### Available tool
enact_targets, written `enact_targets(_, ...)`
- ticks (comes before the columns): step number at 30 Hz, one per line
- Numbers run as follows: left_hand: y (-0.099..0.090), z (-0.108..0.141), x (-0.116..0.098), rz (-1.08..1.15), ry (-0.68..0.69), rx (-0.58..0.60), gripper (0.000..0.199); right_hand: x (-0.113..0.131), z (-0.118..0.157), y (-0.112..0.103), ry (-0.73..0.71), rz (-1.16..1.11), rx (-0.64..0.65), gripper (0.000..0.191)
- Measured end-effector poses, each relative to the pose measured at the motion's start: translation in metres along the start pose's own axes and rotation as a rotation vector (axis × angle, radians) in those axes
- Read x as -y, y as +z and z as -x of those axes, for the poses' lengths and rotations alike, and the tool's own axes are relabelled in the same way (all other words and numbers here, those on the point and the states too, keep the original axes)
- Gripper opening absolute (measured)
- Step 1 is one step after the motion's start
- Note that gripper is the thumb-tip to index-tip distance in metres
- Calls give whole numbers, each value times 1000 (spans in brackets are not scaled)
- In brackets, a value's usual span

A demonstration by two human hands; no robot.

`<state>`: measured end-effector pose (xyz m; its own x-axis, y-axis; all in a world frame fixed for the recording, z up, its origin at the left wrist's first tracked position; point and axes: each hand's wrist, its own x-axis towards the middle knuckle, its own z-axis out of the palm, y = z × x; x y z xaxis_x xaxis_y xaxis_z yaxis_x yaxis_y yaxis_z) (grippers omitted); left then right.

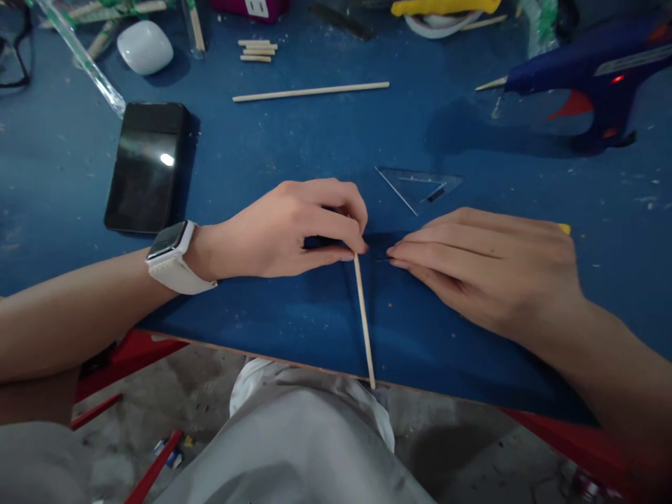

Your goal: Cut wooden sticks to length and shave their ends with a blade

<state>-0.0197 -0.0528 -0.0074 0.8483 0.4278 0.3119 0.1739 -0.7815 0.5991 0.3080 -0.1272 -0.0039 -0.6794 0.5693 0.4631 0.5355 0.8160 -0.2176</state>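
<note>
Between thumb and index finger, my left hand point(299, 227) pinches a thin wooden stick point(364, 315), whose lower end reaches the near edge of the blue table point(294, 322). A white-banded watch is on the left wrist. To the right of the stick, my right hand point(483, 269) has its fingers pressed together, with a tiny dark tip showing at them; what it belongs to is too small to name. A clear set square point(420, 187) lies just beyond the right hand. Farther off, a second stick point(311, 92) lies flat.
A black phone-like device point(144, 168) and a white rounded case point(145, 47) are at the left. Several short stick pieces point(257, 50) lie at the back. A blue glue gun point(572, 80) with a lit red light stands at the far right, nozzle pointing left.
</note>
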Motion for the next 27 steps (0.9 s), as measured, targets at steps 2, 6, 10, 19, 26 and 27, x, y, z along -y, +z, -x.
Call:
enact_targets(2,-1,0,-1,16,-15,4,25,-1,1,2,-11,-2,-24,24)
enact_targets(6,-3,-1,-3,36,-75,34,34,0,1,4,-16,3,-35,23)
enact_targets(10,-2,-1,-2,25,-80,33,41,4,-1,5,-46,14,-24,25)
enact_targets(19,3,0,1,52,-59,22,38,9,-6,9,-21,54,5,22)
enact_targets(26,2,1,0,20,14,12,29,13,-8,9,-24,144,3,11)
enact_targets(27,2,1,0,13,29,4,28,12,-8,8,-23,158,5,10)
